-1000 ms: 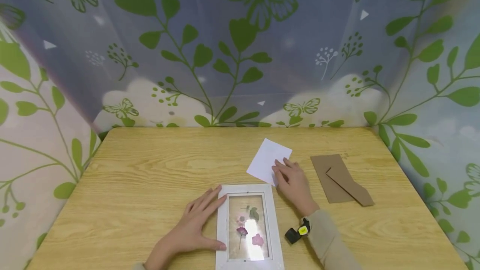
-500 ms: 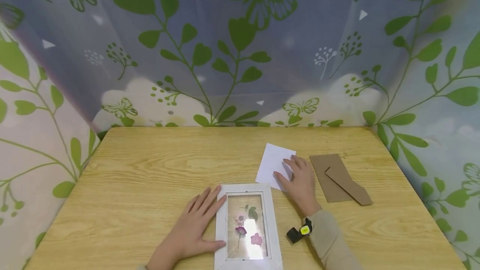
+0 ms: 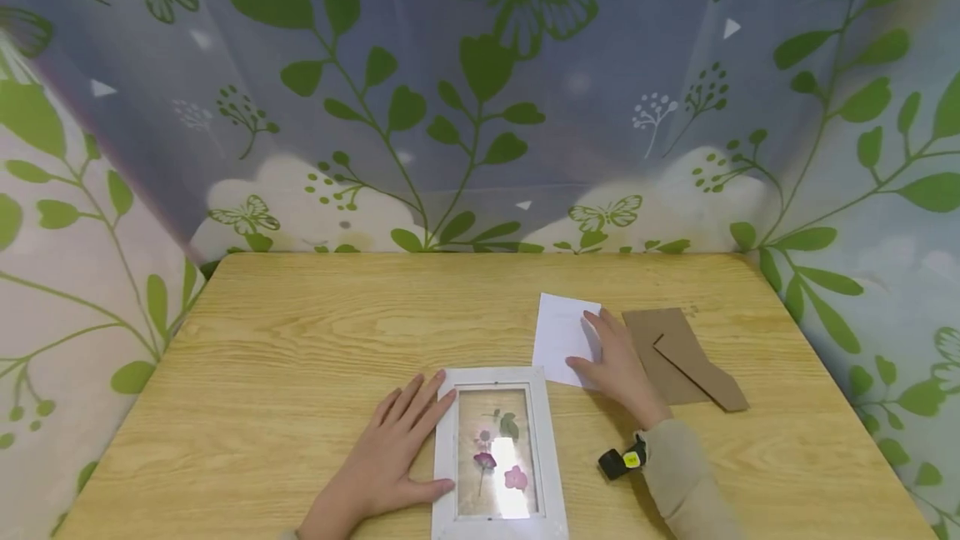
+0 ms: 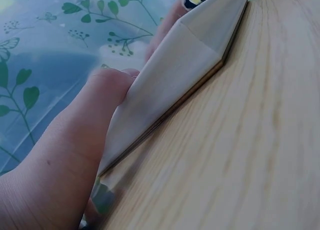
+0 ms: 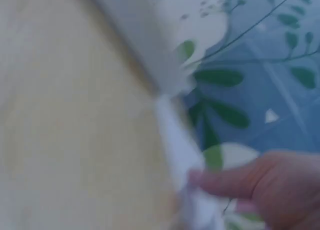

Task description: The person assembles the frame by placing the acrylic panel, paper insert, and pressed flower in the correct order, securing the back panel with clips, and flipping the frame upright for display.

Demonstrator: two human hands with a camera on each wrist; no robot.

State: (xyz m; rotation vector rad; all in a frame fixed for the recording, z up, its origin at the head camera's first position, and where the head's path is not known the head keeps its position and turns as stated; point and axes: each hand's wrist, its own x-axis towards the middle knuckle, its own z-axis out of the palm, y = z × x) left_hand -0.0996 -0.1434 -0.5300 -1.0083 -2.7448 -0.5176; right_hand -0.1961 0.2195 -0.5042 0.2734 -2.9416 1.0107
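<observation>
A white picture frame lies on the table with pressed flowers and leaves behind its clear pane. My left hand rests along its left side, fingers stretched, fingertips and thumb over the border; the left wrist view shows the thumb against the frame's pale side. Beyond the frame's top right corner is a white sheet of paper. Spread fingers of my right hand touch its right part, thumb lower and fingers higher. The right wrist view is blurred, with the thumb on the paper.
Just right of my right hand lies a brown backing board with a slanted stand leg on it. The wooden table meets a leaf-and-butterfly patterned cloth at the back. A black wrist device sits at my right cuff.
My right hand has slid the white paper to the right and slightly toward me, turning it more upright. Its fingers have spread wider. The left hand and the frame stay in place.
</observation>
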